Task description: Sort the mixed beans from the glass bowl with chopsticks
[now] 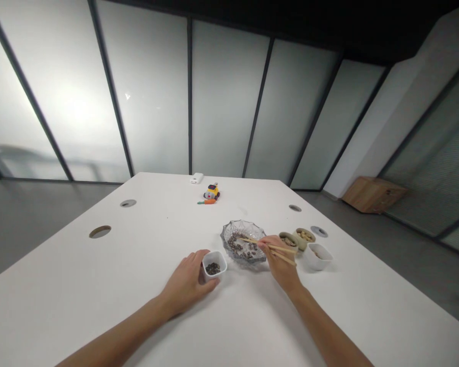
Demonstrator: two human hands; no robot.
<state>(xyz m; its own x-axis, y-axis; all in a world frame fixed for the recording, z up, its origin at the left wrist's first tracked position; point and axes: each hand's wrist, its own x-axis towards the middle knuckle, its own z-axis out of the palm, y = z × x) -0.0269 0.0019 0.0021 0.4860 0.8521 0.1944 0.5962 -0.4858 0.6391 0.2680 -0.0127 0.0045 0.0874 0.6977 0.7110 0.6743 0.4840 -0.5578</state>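
My left hand [189, 280] is wrapped round a small white cup [214, 257] on the table, with dark seeds or beans [213, 268] at its bottom. In my right hand [279, 260] is a pair of wooden chopsticks [283, 248], their tips reaching over a clear faceted glass bowl [260, 232]. Brown beans or seeds [235, 243] lie scattered inside that bowl, mostly toward its left and front. The bowl stands just right of the cup. Whether the chopstick tips grip a bean is too small to tell.
Right of my right hand stand two round beige bowls [299, 239] with pale and brown pieces, and a white square cup [319, 260]. Farther back are a yellow toy vehicle [213, 191], an orange toy carrot [209, 202] and a white box [197, 178]. Round holes pierce the white table [156, 229].
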